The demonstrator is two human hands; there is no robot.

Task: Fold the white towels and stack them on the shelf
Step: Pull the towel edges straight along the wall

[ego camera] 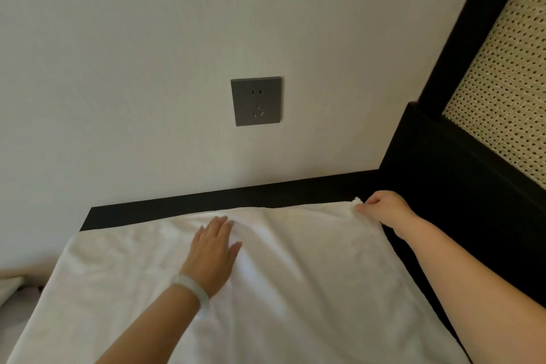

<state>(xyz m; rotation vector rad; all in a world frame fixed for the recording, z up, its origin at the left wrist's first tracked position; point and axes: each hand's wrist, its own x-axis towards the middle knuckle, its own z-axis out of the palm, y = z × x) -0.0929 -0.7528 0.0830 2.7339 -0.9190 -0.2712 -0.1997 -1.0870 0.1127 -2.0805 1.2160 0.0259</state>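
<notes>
A large white towel (295,275) lies spread over a black surface (206,204), reaching from the wall side down to the bottom of the view. My left hand (214,248) rests flat on it near its far edge, palm down with fingers apart; a pale bracelet sits on that wrist. My right hand (381,207) pinches the towel's far right corner between thumb and fingers, close to the black frame. No shelf is in view.
A white wall rises just behind the surface, with a grey power socket (256,101) on it. On the right stands a black wooden frame (443,156) with a woven cane panel (502,74). Something pale lies low at the far left (9,284).
</notes>
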